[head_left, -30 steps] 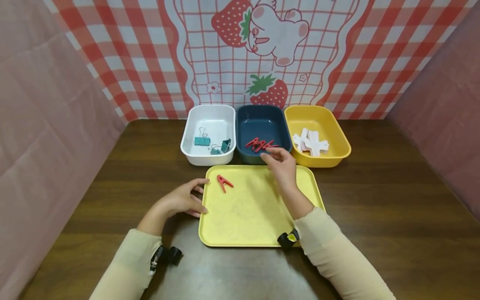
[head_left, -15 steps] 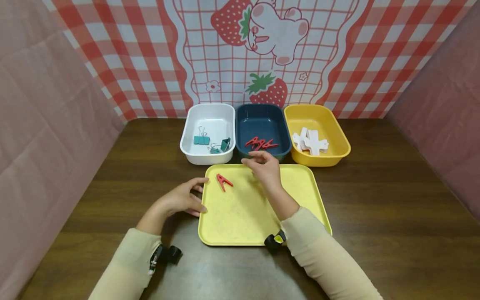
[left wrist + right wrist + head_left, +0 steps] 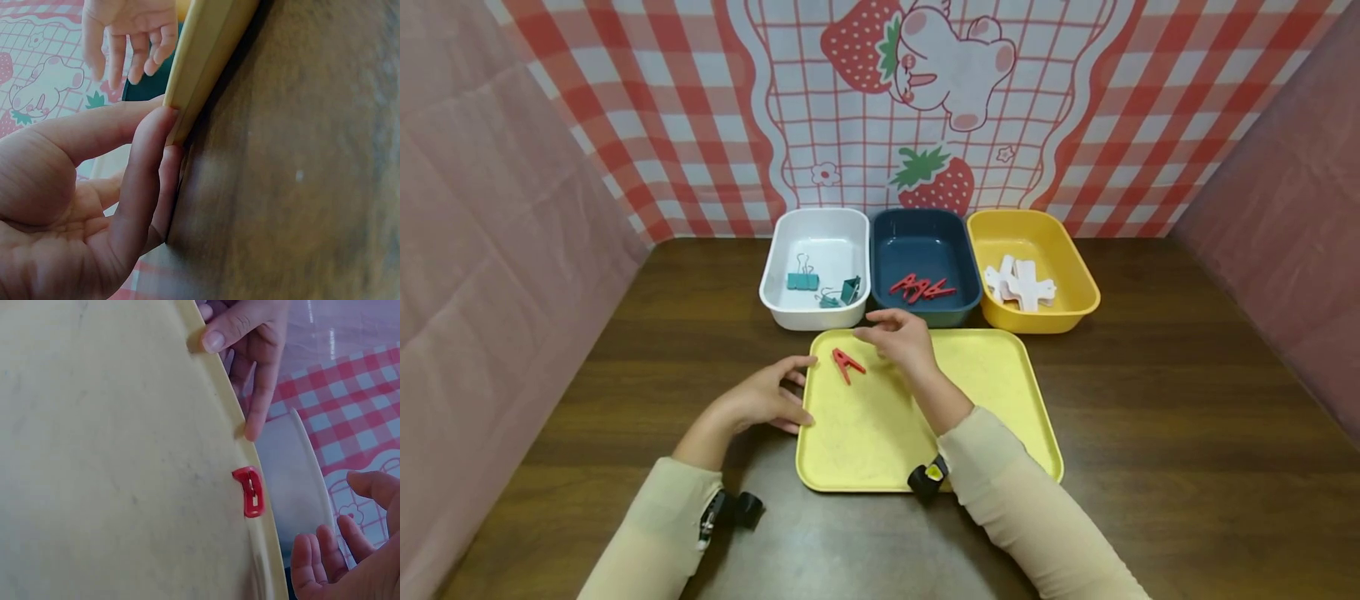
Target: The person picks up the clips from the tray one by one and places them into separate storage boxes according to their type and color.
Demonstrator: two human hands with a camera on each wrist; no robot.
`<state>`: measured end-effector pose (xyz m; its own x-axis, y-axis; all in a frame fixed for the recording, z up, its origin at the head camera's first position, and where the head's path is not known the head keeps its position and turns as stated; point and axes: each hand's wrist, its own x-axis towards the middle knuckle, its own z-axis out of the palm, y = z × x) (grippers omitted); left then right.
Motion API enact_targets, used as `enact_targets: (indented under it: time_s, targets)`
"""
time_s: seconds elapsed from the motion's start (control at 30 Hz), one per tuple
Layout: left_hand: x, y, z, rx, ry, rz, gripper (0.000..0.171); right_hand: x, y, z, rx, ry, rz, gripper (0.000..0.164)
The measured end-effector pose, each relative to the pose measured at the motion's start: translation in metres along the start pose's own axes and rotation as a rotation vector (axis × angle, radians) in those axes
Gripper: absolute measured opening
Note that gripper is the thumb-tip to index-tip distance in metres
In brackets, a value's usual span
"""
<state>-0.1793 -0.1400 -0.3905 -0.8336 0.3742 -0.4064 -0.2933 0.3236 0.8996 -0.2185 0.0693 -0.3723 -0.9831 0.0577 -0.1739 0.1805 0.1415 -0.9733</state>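
Observation:
A red clothespin [image 3: 848,365] lies near the back left corner of the yellow tray [image 3: 887,442]. My left hand [image 3: 767,396] holds the left edge of that tray, with thumb and forefinger on the rim and the other fingers lower against its side. Over the tray's back part hovers my right hand [image 3: 904,342], just right of the clothespin; nothing shows in it, and its fingers are loosely bent. In the right wrist view the clothespin [image 3: 251,492] appears beside the rim, between both hands. More red clothespins [image 3: 921,288] sit in the dark blue bin [image 3: 925,225].
Left of the blue bin stands a white bin [image 3: 823,221] with teal binder clips [image 3: 802,281]. On its right, a yellow bin [image 3: 1078,283] contains white cross-shaped pieces [image 3: 1028,286]. All three line up behind the tray, before a checked cloth [image 3: 685,125].
My right hand has moved left over the tray, from in front of the blue bin toward the clothespin. The left hand keeps its place at the tray's edge.

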Motion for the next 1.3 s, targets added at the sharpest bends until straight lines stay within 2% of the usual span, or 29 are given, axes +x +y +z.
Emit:
enact_targets:
  time_s: [0.27,0.6,0.93,1.2,1.3]
  targets:
    - [0.000,0.000,-0.001,0.008,-0.004,-0.006,0.085,0.003,0.006,0.013,-0.138,-0.040,0.033,0.034]
    - [0.000,-0.002,-0.002,0.009,0.000,-0.019,0.086,0.005,0.010,0.021,-0.248,-0.136,0.035,0.035]
    - [-0.001,0.001,-0.001,0.015,0.004,-0.022,0.086,0.009,0.009,0.024,-0.491,-0.214,-0.008,0.037]
    - [0.001,-0.001,-0.001,0.011,0.010,-0.022,0.085,0.011,0.012,0.020,-0.511,-0.216,-0.045,0.028]
    - [0.001,-0.001,-0.001,0.013,0.017,-0.028,0.085,0.012,0.012,0.019,-0.487,-0.216,-0.023,0.027]
